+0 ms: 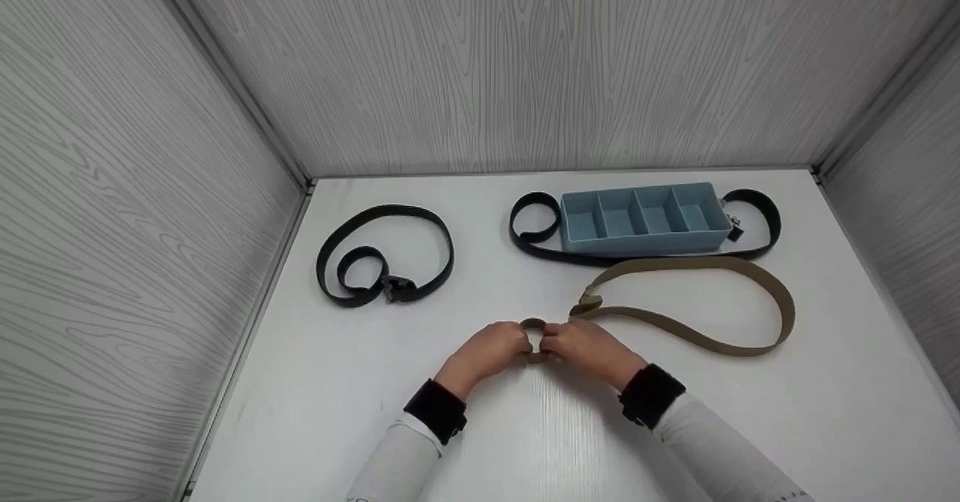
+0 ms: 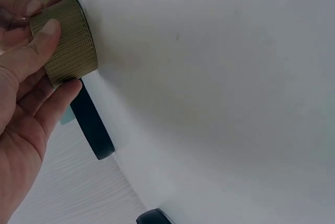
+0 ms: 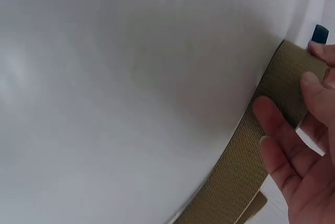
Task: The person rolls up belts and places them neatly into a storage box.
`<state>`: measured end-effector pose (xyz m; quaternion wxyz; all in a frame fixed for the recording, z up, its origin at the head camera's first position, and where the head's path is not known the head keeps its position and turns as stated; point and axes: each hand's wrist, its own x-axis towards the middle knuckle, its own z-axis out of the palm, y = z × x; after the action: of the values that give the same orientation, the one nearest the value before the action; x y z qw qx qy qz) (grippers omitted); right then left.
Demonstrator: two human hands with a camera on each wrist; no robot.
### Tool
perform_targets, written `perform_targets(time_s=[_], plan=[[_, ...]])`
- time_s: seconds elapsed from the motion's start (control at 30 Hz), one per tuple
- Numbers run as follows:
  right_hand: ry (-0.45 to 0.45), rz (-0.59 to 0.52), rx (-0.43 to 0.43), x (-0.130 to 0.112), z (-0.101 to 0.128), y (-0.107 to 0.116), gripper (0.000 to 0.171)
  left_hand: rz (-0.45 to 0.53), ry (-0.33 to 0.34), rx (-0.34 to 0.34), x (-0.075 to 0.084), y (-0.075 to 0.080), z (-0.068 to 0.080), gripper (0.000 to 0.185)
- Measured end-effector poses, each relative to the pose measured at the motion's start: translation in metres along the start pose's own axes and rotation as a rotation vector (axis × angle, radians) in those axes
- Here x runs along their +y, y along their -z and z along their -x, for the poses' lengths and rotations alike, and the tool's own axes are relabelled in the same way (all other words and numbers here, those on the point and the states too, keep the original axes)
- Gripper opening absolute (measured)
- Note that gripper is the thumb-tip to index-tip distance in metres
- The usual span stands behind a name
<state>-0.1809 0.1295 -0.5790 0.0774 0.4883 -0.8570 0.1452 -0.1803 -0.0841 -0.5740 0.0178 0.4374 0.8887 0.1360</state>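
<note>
On my head feed, the tan belt makes a wide loop at right and a small coil at lower centre. The left hand and right hand pinch opposite sides of that coil, fingers curled in. I see a black belt at left, a blue tray right of centre. My left wrist feed puts the coil upper left, gripped between thumb and fingers. My right wrist feed shows thumb and fingers nearly closed, pinching the band at right.
</note>
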Motion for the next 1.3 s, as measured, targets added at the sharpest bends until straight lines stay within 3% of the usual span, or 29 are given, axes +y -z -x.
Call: perform_targets(time_s=[0.13, 0.33, 0.53, 0.7, 1.0, 1.13, 1.3], plan=[[0.008, 0.007, -0.032, 0.004, 0.001, 0.002, 0.013, 0.027, 0.011, -0.007, -0.002, -0.001, 0.0, 0.011], [-0.068, -0.053, -0.058, 0.001, 0.001, 0.0, 0.008, -0.041, 0.085, -0.029, 0.005, 0.0, -0.001, 0.01], [-0.031, -0.001, -0.011, -0.001, 0.004, -0.002, 0.005, -0.086, 0.056, -0.016, 0.007, -0.002, -0.002, 0.009], [0.008, 0.051, 0.006, 0.005, 0.003, 0.003, 0.009, -0.034, 0.047, 0.007, 0.001, -0.002, -0.002, 0.01], [-0.027, 0.0, 0.003, 0.009, 0.001, -0.001, 0.008, -0.052, 0.064, 0.013, -0.001, -0.002, -0.002, 0.01], [-0.055, -0.026, 0.051, 0.005, 0.001, -0.006, 0.005, -0.099, 0.025, 0.074, 0.003, -0.002, -0.002, 0.005], [-0.091, -0.018, 0.08, 0.0, 0.001, -0.01, 0.003, -0.237, -0.004, 0.201, 0.002, -0.003, -0.001, 0.009]])
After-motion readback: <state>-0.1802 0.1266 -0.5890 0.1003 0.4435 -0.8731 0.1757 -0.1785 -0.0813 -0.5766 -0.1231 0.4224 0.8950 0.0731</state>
